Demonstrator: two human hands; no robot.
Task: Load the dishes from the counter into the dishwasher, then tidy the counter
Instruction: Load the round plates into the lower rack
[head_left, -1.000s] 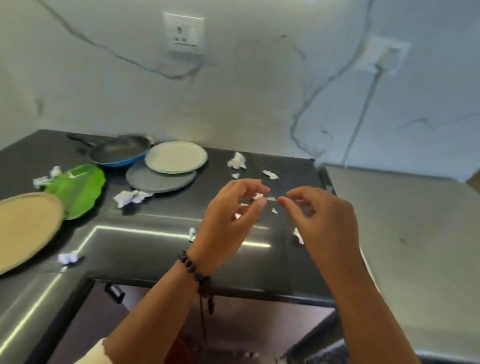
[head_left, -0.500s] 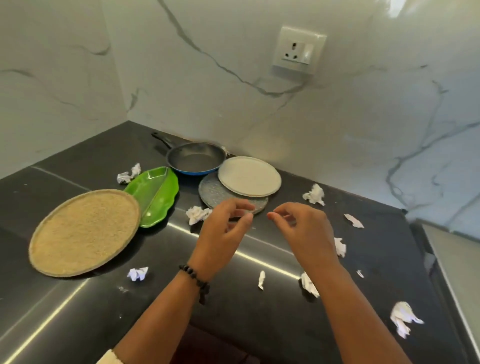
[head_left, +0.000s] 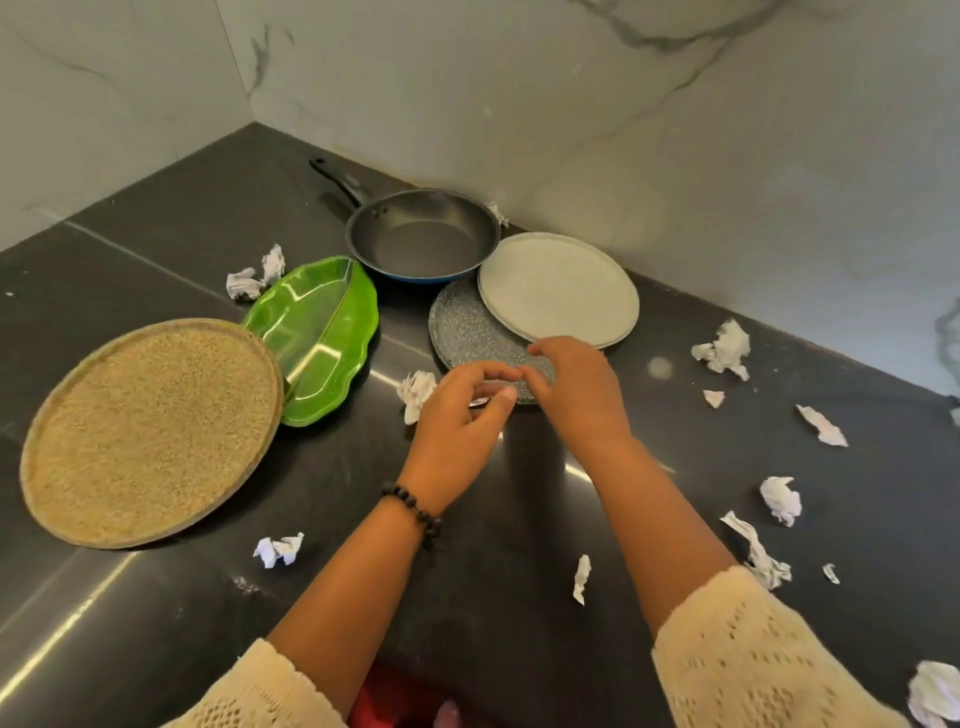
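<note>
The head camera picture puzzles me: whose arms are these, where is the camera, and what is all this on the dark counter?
No machine here: a person wears a camera on the head, looking down at their own arms. The left hand, with a beaded bracelet, and the right hand meet above the black stone counter; whether they pinch anything, I cannot tell. On the counter lie a round woven tan tray, a green leaf-shaped dish, a dark frying pan, a pale round plate overlapping a speckled grey plate, and scattered crumpled white paper scraps.
</note>
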